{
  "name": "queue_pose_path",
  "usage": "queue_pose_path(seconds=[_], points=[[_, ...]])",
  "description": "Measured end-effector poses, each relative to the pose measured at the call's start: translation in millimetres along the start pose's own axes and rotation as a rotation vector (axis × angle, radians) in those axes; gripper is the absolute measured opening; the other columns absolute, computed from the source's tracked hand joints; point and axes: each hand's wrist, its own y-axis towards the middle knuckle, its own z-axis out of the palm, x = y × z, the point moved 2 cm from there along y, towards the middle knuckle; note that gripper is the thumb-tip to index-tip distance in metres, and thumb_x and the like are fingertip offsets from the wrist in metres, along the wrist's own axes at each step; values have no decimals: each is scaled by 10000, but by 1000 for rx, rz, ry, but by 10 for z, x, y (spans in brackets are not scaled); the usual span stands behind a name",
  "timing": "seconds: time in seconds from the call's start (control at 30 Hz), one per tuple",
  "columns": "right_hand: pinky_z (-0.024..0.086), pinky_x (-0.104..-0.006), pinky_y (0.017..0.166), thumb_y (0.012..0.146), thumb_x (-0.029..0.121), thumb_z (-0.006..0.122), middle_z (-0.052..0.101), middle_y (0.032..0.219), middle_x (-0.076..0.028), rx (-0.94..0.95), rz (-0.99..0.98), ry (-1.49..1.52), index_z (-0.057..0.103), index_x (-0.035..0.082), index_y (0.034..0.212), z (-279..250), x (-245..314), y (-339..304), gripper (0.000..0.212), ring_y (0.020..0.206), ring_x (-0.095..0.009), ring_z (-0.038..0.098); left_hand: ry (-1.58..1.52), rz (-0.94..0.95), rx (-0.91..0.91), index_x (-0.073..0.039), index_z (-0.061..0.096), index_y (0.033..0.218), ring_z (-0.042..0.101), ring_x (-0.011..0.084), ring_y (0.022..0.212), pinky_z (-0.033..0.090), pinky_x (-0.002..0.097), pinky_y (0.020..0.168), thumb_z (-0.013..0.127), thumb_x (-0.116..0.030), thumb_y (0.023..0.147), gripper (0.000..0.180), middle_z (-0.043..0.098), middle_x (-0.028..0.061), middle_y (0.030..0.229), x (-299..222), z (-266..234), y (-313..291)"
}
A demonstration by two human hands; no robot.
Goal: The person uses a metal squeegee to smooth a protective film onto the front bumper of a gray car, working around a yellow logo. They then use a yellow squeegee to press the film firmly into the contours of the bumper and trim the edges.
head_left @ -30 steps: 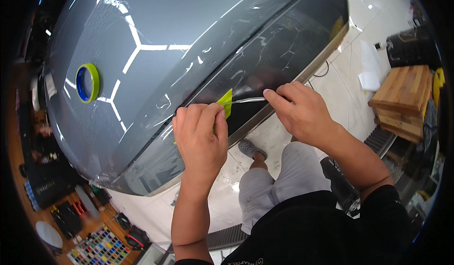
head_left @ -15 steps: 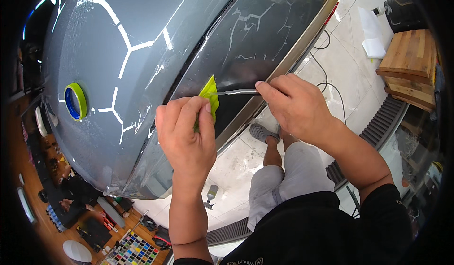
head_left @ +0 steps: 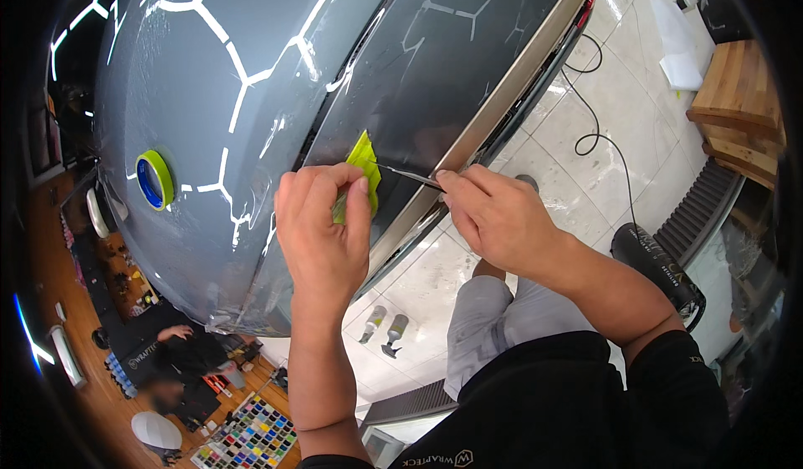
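Lime tape [head_left: 365, 158], seemingly off its roll [head_left: 167, 182], not yet released, is pinched by the left hand [head_left: 322, 228], a slim metal tool [head_left: 410, 174] by the right hand [head_left: 495, 220].

Between the hands [head_left: 322, 222], a thin tool [head_left: 416, 177] and green strip [head_left: 365, 161] bar passage; the dark panel [head_left: 456, 76] beyond lies open.

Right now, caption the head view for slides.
Left hand pinches crumpled lime-yellow strip; right hand holds slim silver tool by glossy grey bodywork.
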Motion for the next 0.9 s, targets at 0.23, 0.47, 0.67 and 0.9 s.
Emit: queue_pose_path(seconds=[0.23,0.47,0.67,0.9], points=[[550,-383,597,852,61,681,577,852,-102,-59,65,41,621,17,1110,141,59,-72,269,707,-293,663,59,100,37,-68,709,939,590,267,820,438,383,770,711,-33,861,86,657,71,873,31,-26,71],[550,-413,594,883,58,669,575,818,-123,-201,164,84,613,11,1085,384,215,-173,214,673,-327,655,-13,226,60,-60,710,928,599,276,793,451,384,749,699,-31,869,67,666,77,881,145,-30,128],[549,-437,624,904,40,650,626,863,-160,-364,229,148,614,1,1081,576,400,-253,185,707,-372,660,-27,270,132,-14,706,949,635,237,776,502,335,739,689,-39,893,63,664,114,882,188,-91,175],[517,-382,659,964,52,612,659,868,-165,-510,466,473,622,-13,1096,610,400,-371,148,717,-314,657,95,195,124,-22,712,982,632,259,767,499,368,744,732,-118,878,143,657,118,849,103,-12,147]])
